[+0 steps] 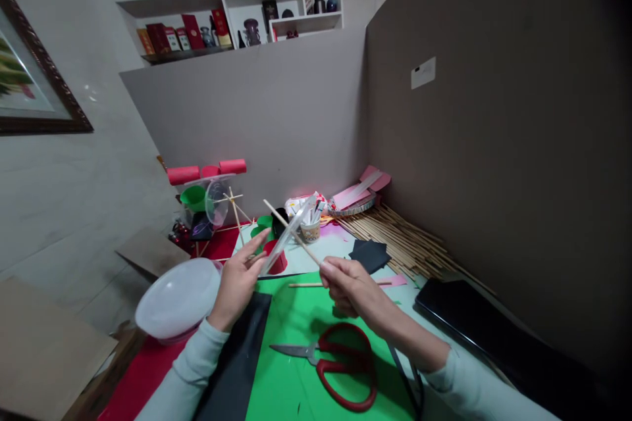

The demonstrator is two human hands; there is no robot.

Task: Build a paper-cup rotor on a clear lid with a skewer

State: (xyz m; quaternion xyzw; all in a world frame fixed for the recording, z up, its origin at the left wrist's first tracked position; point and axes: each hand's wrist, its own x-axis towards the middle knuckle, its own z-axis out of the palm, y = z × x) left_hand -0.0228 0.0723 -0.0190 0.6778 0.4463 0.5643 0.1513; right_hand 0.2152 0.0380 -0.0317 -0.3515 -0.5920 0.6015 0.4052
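1. Red-handled scissors (313, 353) lie nearest, on a green sheet (276, 375)
2. The right hand (353, 286) pinches a wooden stick (308, 250), raised and slanting away leftward
3. The left hand (239, 283), fingers extended, is at a clear plastic piece (282, 247), which the stick crosses in view; I cannot tell whether it grips this
4. Farther back, more sticks (399, 243) lie beside the grey partition (484, 145)

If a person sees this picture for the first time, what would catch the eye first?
Probably the bright green sheet, where red-handled scissors lie near the picture's bottom. Above them, the right hand holds a thin stick, and the left hand is at a clear plastic piece. Farther back on the right, many sticks lie along the grey panel.
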